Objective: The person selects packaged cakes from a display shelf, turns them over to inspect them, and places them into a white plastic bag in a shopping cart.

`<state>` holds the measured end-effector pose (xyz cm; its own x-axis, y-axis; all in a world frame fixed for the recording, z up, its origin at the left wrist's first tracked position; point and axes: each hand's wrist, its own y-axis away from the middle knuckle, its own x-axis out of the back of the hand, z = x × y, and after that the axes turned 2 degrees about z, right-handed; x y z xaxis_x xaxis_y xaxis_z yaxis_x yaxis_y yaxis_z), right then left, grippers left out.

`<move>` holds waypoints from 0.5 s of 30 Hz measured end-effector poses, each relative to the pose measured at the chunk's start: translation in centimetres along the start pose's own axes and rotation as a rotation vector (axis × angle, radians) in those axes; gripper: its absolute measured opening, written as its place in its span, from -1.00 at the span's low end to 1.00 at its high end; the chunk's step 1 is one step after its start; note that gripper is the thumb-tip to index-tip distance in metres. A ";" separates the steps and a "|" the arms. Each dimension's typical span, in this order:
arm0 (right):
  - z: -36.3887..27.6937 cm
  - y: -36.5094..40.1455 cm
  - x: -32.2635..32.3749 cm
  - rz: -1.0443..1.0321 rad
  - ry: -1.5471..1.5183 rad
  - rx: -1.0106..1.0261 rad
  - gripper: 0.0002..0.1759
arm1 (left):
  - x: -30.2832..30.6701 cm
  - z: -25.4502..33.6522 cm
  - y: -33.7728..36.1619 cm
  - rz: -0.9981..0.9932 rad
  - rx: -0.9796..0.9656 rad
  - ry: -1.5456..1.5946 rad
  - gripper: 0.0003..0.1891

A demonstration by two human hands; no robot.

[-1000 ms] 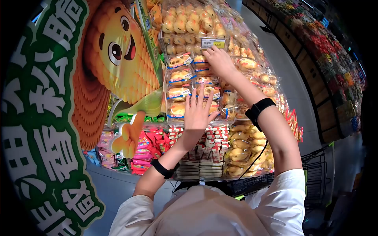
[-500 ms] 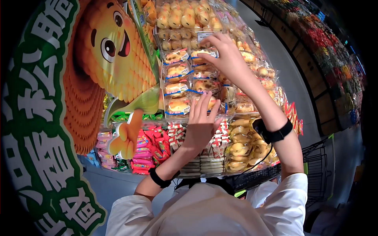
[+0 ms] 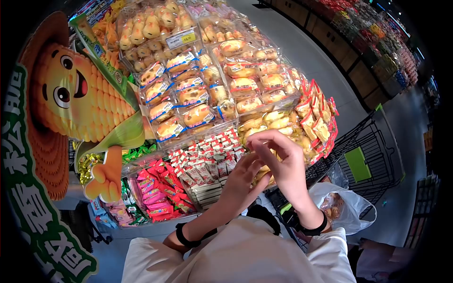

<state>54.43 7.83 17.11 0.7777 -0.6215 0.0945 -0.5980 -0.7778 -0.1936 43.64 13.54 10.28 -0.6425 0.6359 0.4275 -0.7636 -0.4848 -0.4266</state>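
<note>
Facing a tall cardboard corn-cob figure with a cartoon face [image 3: 78, 96] at the left and, beside it, a tiered stand of clear plastic bins [image 3: 203, 133] crammed with wrapped golden pastries; to the right, a black wire shopping trolley [image 3: 380, 137] with a white plastic bag of buns [image 3: 356, 210] next to it. Close together in front of the heap of yellow wrapped cakes [image 3: 276, 123], just right of the small red-and-white packets [image 3: 207, 155]: left hand [image 3: 243, 181] with fingers stretched up against the right hand [image 3: 283, 162], right fingers curled over the top. Impossible to tell grasping from empty, the meeting point hidden behind the fingers.
</note>
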 end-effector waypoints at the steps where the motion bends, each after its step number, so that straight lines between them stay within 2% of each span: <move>1: -0.3 1.2 0.6 0.005 0.009 -0.036 -0.86 | -0.6 0.1 0.5 -0.027 0.061 0.032 -0.62; 3: 0.4 3.7 1.8 0.062 -0.044 -0.087 -0.85 | -1.9 0.6 1.8 -0.087 0.185 0.089 -0.64; 7: 3.2 8.2 5.9 0.223 -0.035 -0.111 -0.84 | -4.8 2.3 1.2 -0.182 -0.056 0.053 -0.69; 12: 4.9 13.7 12.4 0.367 -0.214 -0.277 -0.87 | -9.7 4.8 1.3 -0.253 0.097 0.140 -0.84; 15: 5.8 16.0 15.4 0.386 -0.262 -0.316 -0.86 | -13.1 5.0 2.3 -0.308 0.156 0.119 -0.80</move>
<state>57.92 -13.67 9.82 0.4890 -0.8538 -0.1789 -0.8463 -0.5140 0.1398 49.99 1.10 7.70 -0.3756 0.8277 0.4169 -0.9267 -0.3394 -0.1611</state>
